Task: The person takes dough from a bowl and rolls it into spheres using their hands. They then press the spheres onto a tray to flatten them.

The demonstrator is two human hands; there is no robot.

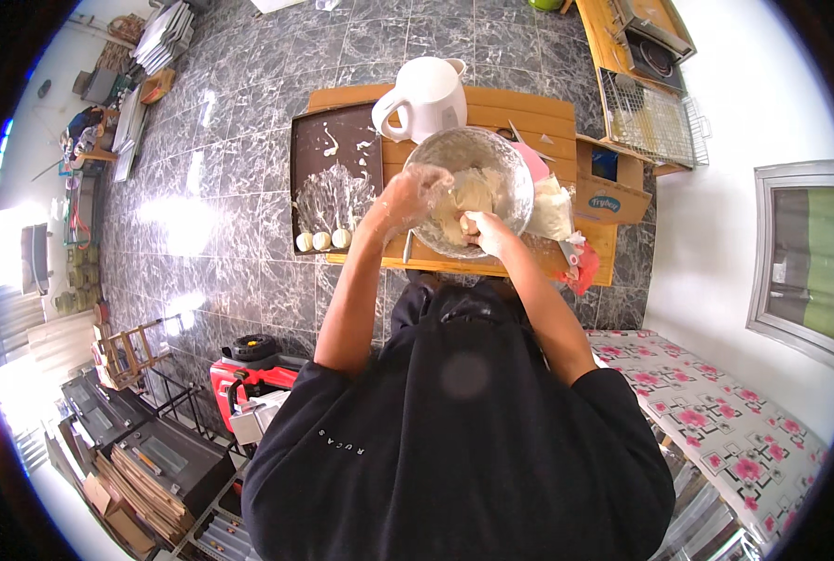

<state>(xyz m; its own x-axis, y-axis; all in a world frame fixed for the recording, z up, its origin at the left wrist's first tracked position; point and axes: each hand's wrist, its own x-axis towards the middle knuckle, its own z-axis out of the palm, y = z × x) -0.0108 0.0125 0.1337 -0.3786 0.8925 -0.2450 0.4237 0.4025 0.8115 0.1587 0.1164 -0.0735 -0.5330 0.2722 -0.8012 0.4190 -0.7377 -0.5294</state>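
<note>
A large metal mixing bowl [520,154] stands on the wooden table, its inner wall streaked with flour. Pale dough [477,192] lies in it. My right hand [490,234] reaches over the near rim, its fingers curled into the dough's near edge. At the bowl's left side is my left hand [419,192], dusted with flour, fingers loosely apart and nothing visible in them. Left of the bowl, a dark baking tray [303,154] carries smeared flour or grease and three round dough balls [321,240] along its near edge.
Behind the bowl stands a white pitcher [431,93]. To its right are a bag of pale flour-like stuff [553,210], a red plastic bag [581,266] and a cardboard box [613,196]. A knife-like tool [407,248] lies near the table's front edge.
</note>
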